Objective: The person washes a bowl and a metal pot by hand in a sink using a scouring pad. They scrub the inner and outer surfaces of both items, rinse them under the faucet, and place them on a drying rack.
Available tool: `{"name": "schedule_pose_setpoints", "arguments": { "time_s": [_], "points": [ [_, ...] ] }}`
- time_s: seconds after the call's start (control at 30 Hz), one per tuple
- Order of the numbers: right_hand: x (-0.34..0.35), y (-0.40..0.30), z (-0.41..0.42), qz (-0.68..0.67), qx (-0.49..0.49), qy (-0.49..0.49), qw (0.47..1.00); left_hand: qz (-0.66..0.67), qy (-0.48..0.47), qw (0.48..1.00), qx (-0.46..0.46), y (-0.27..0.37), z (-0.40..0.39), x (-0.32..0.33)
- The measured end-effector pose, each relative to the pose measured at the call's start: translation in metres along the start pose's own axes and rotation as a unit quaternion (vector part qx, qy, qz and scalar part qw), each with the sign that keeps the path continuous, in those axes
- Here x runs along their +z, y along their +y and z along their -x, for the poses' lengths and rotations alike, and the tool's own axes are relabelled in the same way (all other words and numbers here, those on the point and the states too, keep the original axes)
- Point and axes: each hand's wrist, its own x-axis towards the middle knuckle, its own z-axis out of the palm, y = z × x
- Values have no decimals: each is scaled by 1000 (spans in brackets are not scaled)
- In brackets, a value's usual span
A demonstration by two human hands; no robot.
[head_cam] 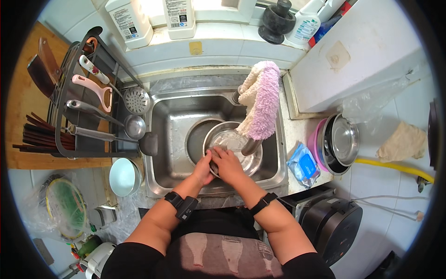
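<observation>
Both my hands meet at the near left rim of a stainless steel bowl (pixel 253 166) inside the steel sink (pixel 169 139). My left hand (pixel 203 170) is on the bowl's left side, its thumb up against the other hand. My right hand (pixel 228 164) lies over a small greyish-brown thing (pixel 213 168) that shows between the hands; what it is I cannot tell. A second round metal pan (pixel 197 139) sits beneath and left of the bowl. Over the bowl reaches the faucet (pixel 251 147), with a pink and white fluffy cloth (pixel 263 104) draped on it.
At the left stands a utensil rack (pixel 62 129) with a ladle (pixel 134 127), a skimmer (pixel 137 100), a peeler and chopsticks. Pale blue bowls (pixel 122 177) are by the sink. To the right are a wipes packet (pixel 304 165) and stacked basins (pixel 345 139). Bottles (pixel 130 24) line the sill.
</observation>
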Motion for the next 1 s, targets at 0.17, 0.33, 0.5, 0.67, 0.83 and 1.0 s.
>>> {"name": "schedule_pose_setpoints", "arguments": {
  "time_s": [0.17, 0.33, 0.5, 0.67, 0.83, 1.0],
  "points": [
    [-1, 50, -18, 138, 38, 130, 981, -64, 29, 997, -19, -3, 12, 14],
    [8, 77, 2, 101, 123, 137, 978, -68, 53, 996, 30, 13, 18, 21],
    [-14, 30, 17, 93, 170, -146, 970, -67, 103, 991, 55, 17, 13, 12],
    [13, 16, 12, -58, -91, -1, 994, 35, 46, 998, -24, 3, -5, -20],
    [0, 33, -13, 19, 2, 67, 998, -41, 8, 999, -13, -2, 12, 11],
    [-8, 55, 2, -157, 306, 74, 936, -66, 70, 995, 8, 12, 18, 20]
  ]
}}
